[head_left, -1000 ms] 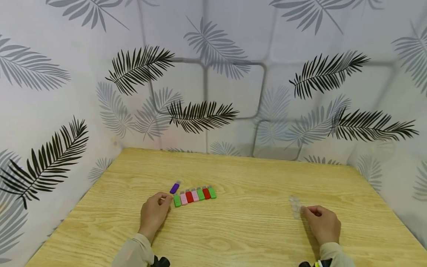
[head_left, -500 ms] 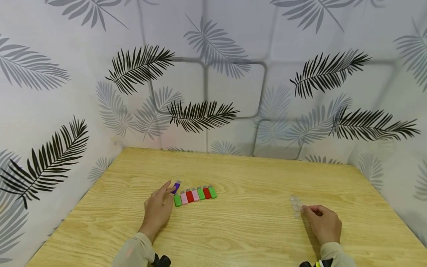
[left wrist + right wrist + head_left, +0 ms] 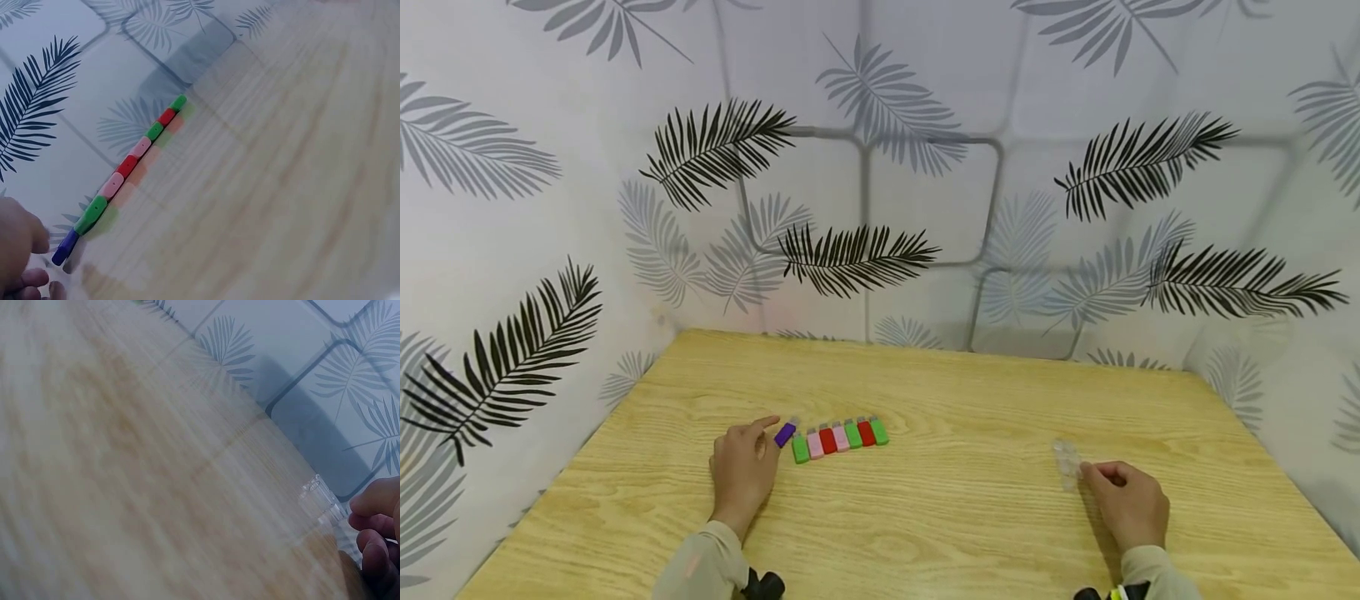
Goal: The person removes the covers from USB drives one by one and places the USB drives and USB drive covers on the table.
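A purple USB stick (image 3: 785, 434) lies slanted at the left end of a row of several green, pink and red USB sticks (image 3: 827, 441), their metal plugs pointing away. My left hand (image 3: 743, 471) is just left of it, thumb tip right at its near end and index finger reaching out past it. In the left wrist view the purple stick (image 3: 65, 247) shows beside the loosely bent fingers (image 3: 36, 234). On the right, my right hand (image 3: 1129, 503) pinches with thumb and forefinger at the edge of a clear plastic piece (image 3: 1066, 464), seen also as transparent pieces (image 3: 322, 501) in the right wrist view.
Everything lies on a wood-grain table (image 3: 925, 517). Behind and on both sides stands a pale wall covering (image 3: 925, 200) with leaf prints. Black wrist cameras (image 3: 763, 585) sit at the sleeves (image 3: 703, 562).
My left hand reached forward to the purple USB stick, then drew back to the left. The stick moved slightly left and nearer, and turned a little. My right hand stayed put.
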The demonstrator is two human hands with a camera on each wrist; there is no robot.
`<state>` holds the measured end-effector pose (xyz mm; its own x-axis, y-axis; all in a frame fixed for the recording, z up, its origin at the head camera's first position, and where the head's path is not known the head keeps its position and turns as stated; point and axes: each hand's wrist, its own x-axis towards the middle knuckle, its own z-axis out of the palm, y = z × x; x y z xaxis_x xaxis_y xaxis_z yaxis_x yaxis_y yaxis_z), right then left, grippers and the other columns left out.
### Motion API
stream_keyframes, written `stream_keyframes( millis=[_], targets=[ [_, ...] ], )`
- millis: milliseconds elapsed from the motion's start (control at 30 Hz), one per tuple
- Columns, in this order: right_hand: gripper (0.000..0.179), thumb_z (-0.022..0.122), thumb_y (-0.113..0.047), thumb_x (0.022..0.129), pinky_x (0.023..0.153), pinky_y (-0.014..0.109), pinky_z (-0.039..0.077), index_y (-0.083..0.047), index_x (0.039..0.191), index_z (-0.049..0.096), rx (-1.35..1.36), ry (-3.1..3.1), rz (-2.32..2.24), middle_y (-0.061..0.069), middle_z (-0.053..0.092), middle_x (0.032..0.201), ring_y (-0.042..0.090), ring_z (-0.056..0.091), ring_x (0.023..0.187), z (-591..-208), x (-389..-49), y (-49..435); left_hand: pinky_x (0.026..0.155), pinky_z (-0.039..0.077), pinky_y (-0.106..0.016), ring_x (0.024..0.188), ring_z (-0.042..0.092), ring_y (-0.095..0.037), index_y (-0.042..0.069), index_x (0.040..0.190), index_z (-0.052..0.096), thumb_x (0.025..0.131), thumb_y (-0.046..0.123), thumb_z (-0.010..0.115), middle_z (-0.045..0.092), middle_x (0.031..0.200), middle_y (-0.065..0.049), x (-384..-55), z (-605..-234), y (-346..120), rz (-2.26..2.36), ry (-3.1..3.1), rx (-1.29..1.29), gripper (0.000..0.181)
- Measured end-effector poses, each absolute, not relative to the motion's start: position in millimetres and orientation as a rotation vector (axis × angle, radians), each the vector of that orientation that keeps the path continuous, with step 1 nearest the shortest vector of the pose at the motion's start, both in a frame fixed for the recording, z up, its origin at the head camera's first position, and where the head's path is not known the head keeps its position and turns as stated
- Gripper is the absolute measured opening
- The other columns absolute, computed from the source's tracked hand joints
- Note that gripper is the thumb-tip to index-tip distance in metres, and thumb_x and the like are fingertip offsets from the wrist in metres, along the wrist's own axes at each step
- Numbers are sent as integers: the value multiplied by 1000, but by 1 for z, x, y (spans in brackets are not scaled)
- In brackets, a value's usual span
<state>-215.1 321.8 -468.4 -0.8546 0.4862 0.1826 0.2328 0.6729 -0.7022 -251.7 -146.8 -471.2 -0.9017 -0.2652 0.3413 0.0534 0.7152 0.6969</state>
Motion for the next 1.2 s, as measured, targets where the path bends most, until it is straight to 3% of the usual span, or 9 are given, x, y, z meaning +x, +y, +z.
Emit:
stream_keyframes(
  millis=[133, 433, 700, 933, 1200],
  targets=[
    [34, 70, -38, 86, 59, 30, 40, -5, 87, 74, -567, -2529, 993, -1, 66, 72, 16, 57, 66, -468, -215, 321, 91, 33, -55, 112, 45, -40, 13, 113, 73, 91, 13, 58, 57, 118, -17, -249, -473, -146, -956, -2542, 151, 27],
    [37, 68, -40, 87, 60, 30, 41, -4, 89, 74, -566, -2537, 996, 0, 67, 73, 19, 59, 68, -467, -215, 322, 93, 34, -54, 111, 45, -42, 8, 104, 74, 85, 16, 72, 57, 119, -22, -250, -470, -147, -995, -2511, 231, 21],
    [36, 68, -40, 88, 59, 29, 40, -4, 88, 74, -567, -2524, 1003, 0, 67, 73, 17, 57, 68, -467, -214, 320, 81, 37, -49, 89, 57, -35, 6, 99, 73, 80, 7, 72, 69, 89, -11, -250, -470, -149, -962, -2476, 223, 18],
    [40, 66, -44, 89, 53, 20, 37, -5, 80, 74, -715, -2116, 1239, -11, 60, 60, 4, 49, 55, -469, -216, 315, 79, 34, -48, 84, 58, -32, 7, 101, 70, 81, 11, 73, 68, 81, -5, -249, -473, -151, -985, -2504, 274, 21],
    [45, 66, -29, 92, 36, 17, 36, 11, 71, 65, -516, -1665, 1578, 3, 56, 52, 6, 46, 37, -465, -216, 306, 80, 33, -46, 79, 55, -28, 7, 103, 71, 85, 13, 71, 64, 79, -4, -252, -474, -151, -1080, -2430, 284, 18]
  ],
)
